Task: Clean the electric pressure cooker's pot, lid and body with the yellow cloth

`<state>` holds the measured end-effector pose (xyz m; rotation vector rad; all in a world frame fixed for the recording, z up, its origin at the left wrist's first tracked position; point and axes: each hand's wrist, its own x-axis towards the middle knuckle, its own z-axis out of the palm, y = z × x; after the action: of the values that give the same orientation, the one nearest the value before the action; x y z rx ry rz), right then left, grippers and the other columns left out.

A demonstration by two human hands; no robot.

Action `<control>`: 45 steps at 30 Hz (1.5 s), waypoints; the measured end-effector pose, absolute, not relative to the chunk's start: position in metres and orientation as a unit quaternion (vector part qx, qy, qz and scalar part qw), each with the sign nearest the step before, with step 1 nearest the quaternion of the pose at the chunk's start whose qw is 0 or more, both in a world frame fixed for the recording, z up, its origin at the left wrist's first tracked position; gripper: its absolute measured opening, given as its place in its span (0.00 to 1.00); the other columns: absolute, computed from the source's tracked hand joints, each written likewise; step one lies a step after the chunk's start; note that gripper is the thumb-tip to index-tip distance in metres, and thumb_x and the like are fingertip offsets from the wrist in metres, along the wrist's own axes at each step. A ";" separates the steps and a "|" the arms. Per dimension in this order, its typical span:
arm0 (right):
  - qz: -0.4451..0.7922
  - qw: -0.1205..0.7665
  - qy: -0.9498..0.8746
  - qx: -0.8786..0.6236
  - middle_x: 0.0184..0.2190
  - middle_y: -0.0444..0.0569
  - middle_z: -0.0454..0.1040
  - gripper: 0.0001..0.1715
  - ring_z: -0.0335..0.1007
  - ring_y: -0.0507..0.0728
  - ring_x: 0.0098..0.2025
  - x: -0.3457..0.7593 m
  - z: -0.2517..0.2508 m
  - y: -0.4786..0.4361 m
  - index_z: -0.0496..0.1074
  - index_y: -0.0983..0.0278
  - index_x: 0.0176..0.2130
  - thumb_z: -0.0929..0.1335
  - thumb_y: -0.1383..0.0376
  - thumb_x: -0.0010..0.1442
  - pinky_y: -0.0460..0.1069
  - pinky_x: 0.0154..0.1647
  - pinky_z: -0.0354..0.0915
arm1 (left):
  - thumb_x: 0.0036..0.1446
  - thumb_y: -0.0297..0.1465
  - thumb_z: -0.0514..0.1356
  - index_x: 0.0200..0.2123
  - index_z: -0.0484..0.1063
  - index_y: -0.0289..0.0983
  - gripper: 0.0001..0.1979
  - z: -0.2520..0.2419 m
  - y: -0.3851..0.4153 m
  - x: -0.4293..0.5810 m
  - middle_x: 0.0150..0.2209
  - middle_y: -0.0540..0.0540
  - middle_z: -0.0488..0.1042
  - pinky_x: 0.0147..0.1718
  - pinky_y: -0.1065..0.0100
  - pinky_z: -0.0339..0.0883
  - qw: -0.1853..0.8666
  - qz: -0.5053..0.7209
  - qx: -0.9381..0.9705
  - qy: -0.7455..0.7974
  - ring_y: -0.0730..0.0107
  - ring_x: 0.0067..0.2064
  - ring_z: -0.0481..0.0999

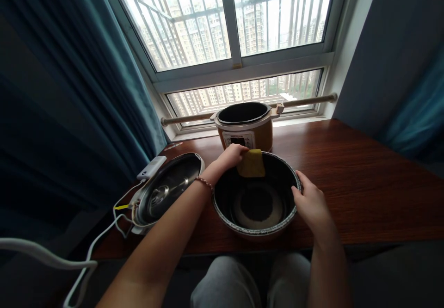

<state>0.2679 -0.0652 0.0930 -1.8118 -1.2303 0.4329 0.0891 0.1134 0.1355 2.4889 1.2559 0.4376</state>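
Black pot (pixel 256 206): it stands on the brown table (pixel 374 174), near the front edge; its rim is speckled grey, and the bottom shows a paler ring around a dark middle.
Yellow cloth (pixel 253 164): it lies against the inner wall of the pot at the far side, its upper edge at the rim.
Left hand (pixel 233 155): it is at the far rim of the pot, left of the middle, and narrow — the fingers hold the cloth by its left side.
Right hand (pixel 311 200): it grips the rim at the right side of the pot, the thumb on the rim, the other fingers at the outer side and partly hidden.
Bracelet (pixel 204 181): it goes around the left wrist, just left of the pot.
Cooker body (pixel 264 137): it stands right behind the pot, upright, its panel (pixel 237 139) facing the pot; if the two touch, I cannot tell.
Lid (pixel 178 181): it lies left of the pot, the dark shiny inside up — the left arm (pixel 163 248) covers a part.
White device (pixel 154 165): it is beyond the lid, farther left from the pot.
Window (pixel 237 65): it is behind the pot and the cooker body, with bars outside.
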 end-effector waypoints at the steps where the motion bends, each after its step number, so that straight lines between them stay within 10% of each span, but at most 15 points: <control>1: 0.179 0.456 -0.476 -0.730 0.53 0.57 0.67 0.32 0.63 0.62 0.56 0.267 0.091 -0.062 0.59 0.69 0.59 0.59 0.70 0.54 0.55 0.56 0.59 | 0.47 0.21 0.55 0.42 0.76 0.38 0.19 0.137 0.115 0.086 0.40 0.45 0.78 0.44 0.70 0.64 0.165 0.151 0.868 0.443 0.66 0.41 0.75; 9: 0.221 0.583 -0.385 -0.680 0.57 0.59 0.62 0.37 0.58 0.59 0.59 0.261 0.071 -0.041 0.53 0.74 0.61 0.57 0.72 0.51 0.55 0.61 0.52 | 0.45 0.28 0.58 0.30 0.78 0.33 0.10 0.140 0.086 0.034 0.24 0.46 0.76 0.34 0.67 0.65 0.182 0.160 0.795 0.556 0.64 0.30 0.73; 19: 0.199 0.614 -0.384 -0.661 0.52 0.56 0.69 0.34 0.64 0.61 0.55 0.263 0.061 -0.038 0.64 0.71 0.56 0.59 0.72 0.48 0.56 0.59 0.58 | 0.53 0.38 0.58 0.48 0.70 0.30 0.23 0.077 -0.034 0.017 0.45 0.39 0.75 0.48 0.61 0.65 0.403 0.545 0.465 0.568 0.60 0.46 0.74; 32: 0.178 0.596 -0.401 -0.672 0.50 0.57 0.70 0.31 0.67 0.62 0.52 0.261 0.066 -0.041 0.67 0.70 0.54 0.59 0.72 0.50 0.59 0.56 0.60 | 0.60 0.35 0.50 0.58 0.57 0.39 0.23 0.043 -0.156 0.117 0.61 0.38 0.50 0.58 0.51 0.53 0.117 0.522 0.528 0.659 0.54 0.63 0.53; 41: 0.116 0.629 -0.500 -0.584 0.52 0.51 0.69 0.23 0.65 0.59 0.54 0.256 0.118 -0.089 0.67 0.62 0.52 0.64 0.64 0.57 0.55 0.56 0.60 | 0.60 0.27 0.50 0.49 0.68 0.41 0.15 0.037 -0.175 0.116 0.35 0.46 0.72 0.36 0.70 0.69 0.130 0.579 0.623 0.510 0.70 0.37 0.73; 45: 0.229 0.493 -0.655 -0.525 0.49 0.49 0.72 0.20 0.67 0.57 0.51 0.233 0.140 -0.113 0.69 0.61 0.50 0.65 0.62 0.58 0.51 0.53 0.62 | 0.57 0.30 0.55 0.45 0.69 0.40 0.12 0.063 -0.146 0.074 0.42 0.44 0.70 0.40 0.67 0.67 0.057 0.576 0.593 0.560 0.67 0.41 0.71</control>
<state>0.2332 -0.1128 0.1397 -1.2725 -1.5889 0.5559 0.0736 -0.1464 0.0630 1.7979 1.6986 1.7462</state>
